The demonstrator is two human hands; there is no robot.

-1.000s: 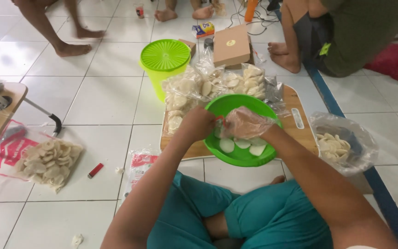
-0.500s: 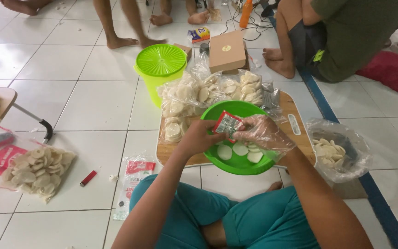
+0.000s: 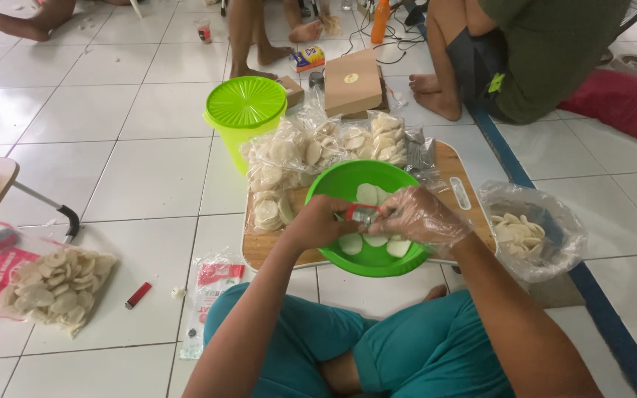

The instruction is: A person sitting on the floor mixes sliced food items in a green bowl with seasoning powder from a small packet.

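Small red-and-silver packet (image 3: 363, 214): pinched between bare left hand (image 3: 324, 225) and plastic-gloved right hand (image 3: 416, 216), over green bowl (image 3: 333, 188) of white crackers (image 3: 367, 194). Handling advice: keep grip at packet edges, above bowl.

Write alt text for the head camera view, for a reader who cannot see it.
A person sitting cross-legged on a white tiled floor holds a small red-edged packet between the left hand and the plastic-gloved right hand, over a green bowl with a few pale round crackers. The bowl rests on a wooden board crowded with bagged crackers.
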